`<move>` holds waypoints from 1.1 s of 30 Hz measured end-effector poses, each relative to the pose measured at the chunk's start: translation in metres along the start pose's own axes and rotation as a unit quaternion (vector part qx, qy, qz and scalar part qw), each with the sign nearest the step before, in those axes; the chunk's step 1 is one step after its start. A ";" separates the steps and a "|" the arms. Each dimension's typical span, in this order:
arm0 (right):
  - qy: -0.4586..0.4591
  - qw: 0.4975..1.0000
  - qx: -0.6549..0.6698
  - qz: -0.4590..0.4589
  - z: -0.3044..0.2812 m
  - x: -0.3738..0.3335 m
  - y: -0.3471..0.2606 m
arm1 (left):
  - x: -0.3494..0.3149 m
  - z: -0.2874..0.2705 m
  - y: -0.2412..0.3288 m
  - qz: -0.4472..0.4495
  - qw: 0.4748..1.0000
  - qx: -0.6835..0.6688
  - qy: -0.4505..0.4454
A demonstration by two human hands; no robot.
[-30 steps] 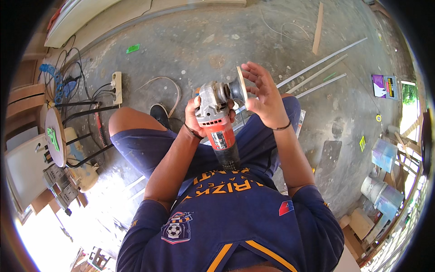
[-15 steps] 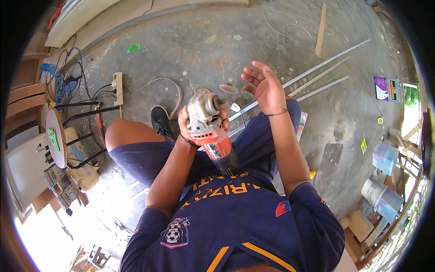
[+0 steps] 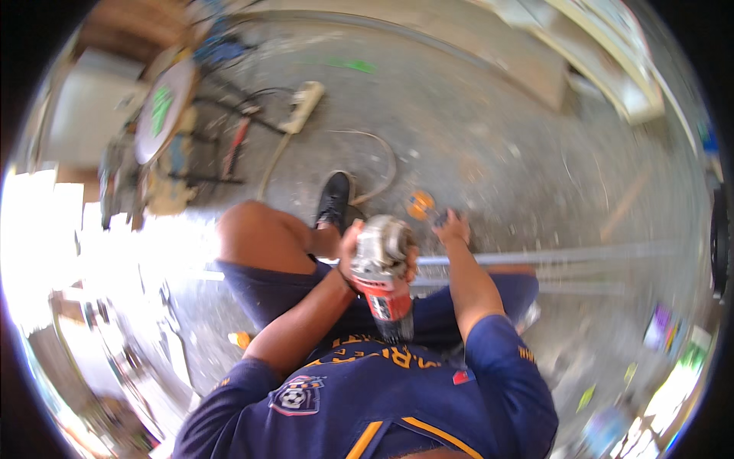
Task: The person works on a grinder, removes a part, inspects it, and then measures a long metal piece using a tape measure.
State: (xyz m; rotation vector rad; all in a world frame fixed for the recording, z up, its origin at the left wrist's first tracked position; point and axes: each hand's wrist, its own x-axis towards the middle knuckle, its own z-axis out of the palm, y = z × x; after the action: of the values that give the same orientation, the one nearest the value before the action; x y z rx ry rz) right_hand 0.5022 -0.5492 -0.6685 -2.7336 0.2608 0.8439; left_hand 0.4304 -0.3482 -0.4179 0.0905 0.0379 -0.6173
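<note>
My left hand is wrapped around the grey metal head of an angle grinder. Its body is red and black, and its rear end points back toward my shirt. No disc shows on the spindle, which faces up and away from me. Out to the right, my right hand is low by the floor, fingers bent at a small dark object too blurred to name. Just left of that hand lies a round orange disc.
Long metal bars lie across the floor on the right, beyond my knee. At the upper left are a white power strip, a looping pale cable and a round-topped stool. A pale cabinet stands far right.
My view has swung right. My right hand, raised and open before, has gone down to the floor by the orange disc. The grinder stays in my left hand.
</note>
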 end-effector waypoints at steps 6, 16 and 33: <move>0.032 0.980 0.194 0.023 -0.017 0.059 -0.018 | -0.027 0.002 0.011 0.071 0.996 0.025 0.056; -0.051 0.684 0.412 -0.600 -0.224 -0.080 -0.454 | -0.025 0.025 0.000 0.122 0.992 -0.002 0.033; -0.187 0.747 0.510 -0.383 -0.163 0.019 -0.377 | -0.041 0.010 0.024 0.181 0.983 -0.005 0.007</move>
State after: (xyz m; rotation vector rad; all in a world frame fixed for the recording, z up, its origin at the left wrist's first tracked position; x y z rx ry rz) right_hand 0.6971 -0.2436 -0.4743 -1.3679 -0.3777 0.6590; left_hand 0.4111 -0.3066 -0.4034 0.0885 0.0374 -0.2523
